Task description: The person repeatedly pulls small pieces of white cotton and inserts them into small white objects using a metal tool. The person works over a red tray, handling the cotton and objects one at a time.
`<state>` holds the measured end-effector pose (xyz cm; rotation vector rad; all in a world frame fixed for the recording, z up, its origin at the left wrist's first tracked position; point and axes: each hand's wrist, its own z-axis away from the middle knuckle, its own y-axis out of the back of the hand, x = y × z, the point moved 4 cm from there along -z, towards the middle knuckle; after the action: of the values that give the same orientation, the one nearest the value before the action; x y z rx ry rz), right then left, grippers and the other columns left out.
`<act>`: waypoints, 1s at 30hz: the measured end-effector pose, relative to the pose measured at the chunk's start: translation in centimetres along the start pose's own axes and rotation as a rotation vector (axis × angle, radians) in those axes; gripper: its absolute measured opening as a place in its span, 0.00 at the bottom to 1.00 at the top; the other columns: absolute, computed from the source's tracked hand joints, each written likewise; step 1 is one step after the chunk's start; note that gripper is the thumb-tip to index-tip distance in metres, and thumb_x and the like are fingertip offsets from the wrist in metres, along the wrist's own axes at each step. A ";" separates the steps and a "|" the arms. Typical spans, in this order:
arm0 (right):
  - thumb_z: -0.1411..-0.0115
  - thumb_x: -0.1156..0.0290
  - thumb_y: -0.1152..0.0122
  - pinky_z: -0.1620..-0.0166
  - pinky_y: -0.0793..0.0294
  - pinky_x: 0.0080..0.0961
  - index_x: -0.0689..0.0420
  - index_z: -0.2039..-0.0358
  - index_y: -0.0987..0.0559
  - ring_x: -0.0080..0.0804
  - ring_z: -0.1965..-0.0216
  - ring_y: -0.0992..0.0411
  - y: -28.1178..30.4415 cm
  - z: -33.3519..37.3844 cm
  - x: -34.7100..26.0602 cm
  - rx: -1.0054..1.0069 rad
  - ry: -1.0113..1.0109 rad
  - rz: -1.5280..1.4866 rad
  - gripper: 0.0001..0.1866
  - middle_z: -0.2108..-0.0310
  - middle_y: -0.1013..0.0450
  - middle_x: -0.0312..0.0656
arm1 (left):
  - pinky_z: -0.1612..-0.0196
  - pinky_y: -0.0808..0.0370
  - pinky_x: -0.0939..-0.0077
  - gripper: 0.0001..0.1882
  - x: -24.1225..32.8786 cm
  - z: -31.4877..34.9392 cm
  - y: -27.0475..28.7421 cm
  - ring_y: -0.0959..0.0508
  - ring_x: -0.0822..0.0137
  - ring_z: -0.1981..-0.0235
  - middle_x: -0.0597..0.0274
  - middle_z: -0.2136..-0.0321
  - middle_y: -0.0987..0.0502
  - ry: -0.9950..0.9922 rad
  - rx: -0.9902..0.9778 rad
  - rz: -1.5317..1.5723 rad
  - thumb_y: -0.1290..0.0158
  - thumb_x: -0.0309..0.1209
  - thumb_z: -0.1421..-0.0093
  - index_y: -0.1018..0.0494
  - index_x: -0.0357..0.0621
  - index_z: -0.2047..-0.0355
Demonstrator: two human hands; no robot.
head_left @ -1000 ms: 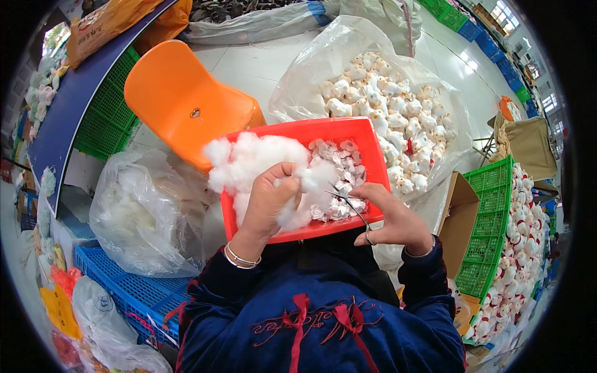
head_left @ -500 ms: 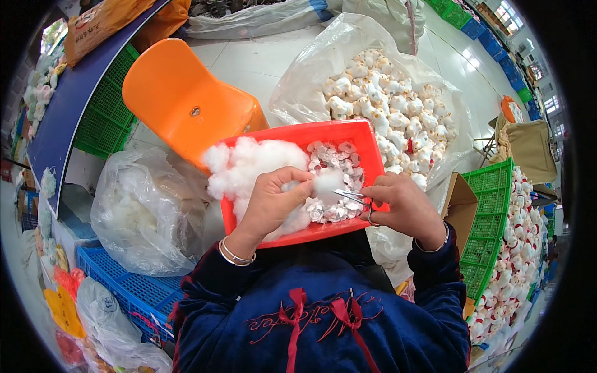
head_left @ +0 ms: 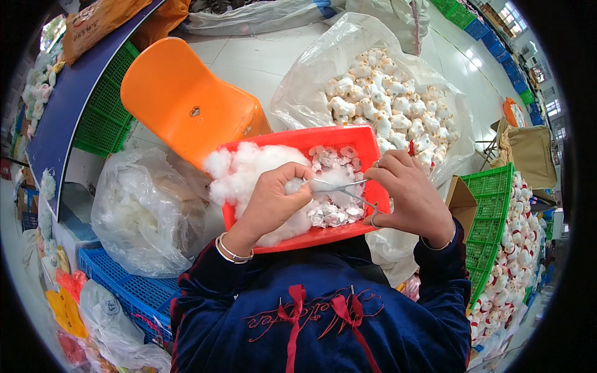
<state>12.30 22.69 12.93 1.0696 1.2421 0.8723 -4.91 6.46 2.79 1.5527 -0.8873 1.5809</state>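
Note:
Over the red tray (head_left: 298,243), my left hand (head_left: 275,200) is closed in a pinch on a small whitish piece (head_left: 293,185), mostly hidden by the fingers. My right hand (head_left: 413,196) holds a pair of metal ring-handled forceps (head_left: 343,188). Their handles are spread, and the jaws point left, near the left fingertips. A thin tuft of white stuffing (head_left: 336,176) shows just behind the jaws. Fluffy white stuffing (head_left: 252,171) heaps up in the tray's left part. On the right lie many small silvery-white pieces (head_left: 333,216).
An orange chair (head_left: 186,112) stands beyond the tray. A clear bag of small white stuffed figures (head_left: 398,102) lies behind on the right. To the left are a plastic bag of stuffing (head_left: 146,211) and a blue crate (head_left: 134,289); a green crate (head_left: 488,230) stands right.
The forceps' handles have spread and the jaws have parted. My right hand has opened wider and risen slightly. The stuffing tuft near the jaws looks flatter and less bunched.

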 end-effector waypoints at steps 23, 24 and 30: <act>0.50 0.63 0.21 0.52 0.28 0.37 0.57 0.54 0.15 0.43 0.58 0.24 0.6 0.8 2.7 -0.288 0.274 -0.598 0.23 0.67 0.22 0.40 | 0.66 0.27 0.87 0.05 -2.0 -1.3 1.9 0.24 0.83 0.71 0.70 0.69 0.20 0.179 0.089 0.351 0.42 0.25 0.34 0.20 0.39 0.59; 0.50 0.60 0.18 0.54 0.28 0.37 0.58 0.54 0.15 0.42 0.59 0.24 0.5 0.4 1.1 -0.576 0.488 -0.813 0.25 0.67 0.22 0.40 | 0.66 0.27 0.87 0.05 -2.0 -1.2 1.8 0.24 0.83 0.71 0.70 0.69 0.20 0.186 0.080 0.337 0.42 0.25 0.34 0.20 0.39 0.59; 0.61 0.62 0.17 0.47 0.30 0.40 0.55 0.50 0.19 0.46 0.49 0.29 1.3 -0.5 2.2 -0.066 0.071 -0.217 0.35 0.56 0.26 0.42 | 0.67 0.28 0.87 0.06 -1.8 -1.1 0.8 0.25 0.82 0.73 0.69 0.71 0.20 0.221 0.038 0.349 0.40 0.27 0.35 0.20 0.41 0.59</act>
<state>12.21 25.20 13.48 0.8400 1.3515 0.7839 -6.15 7.00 0.96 1.2636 -1.0475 1.9815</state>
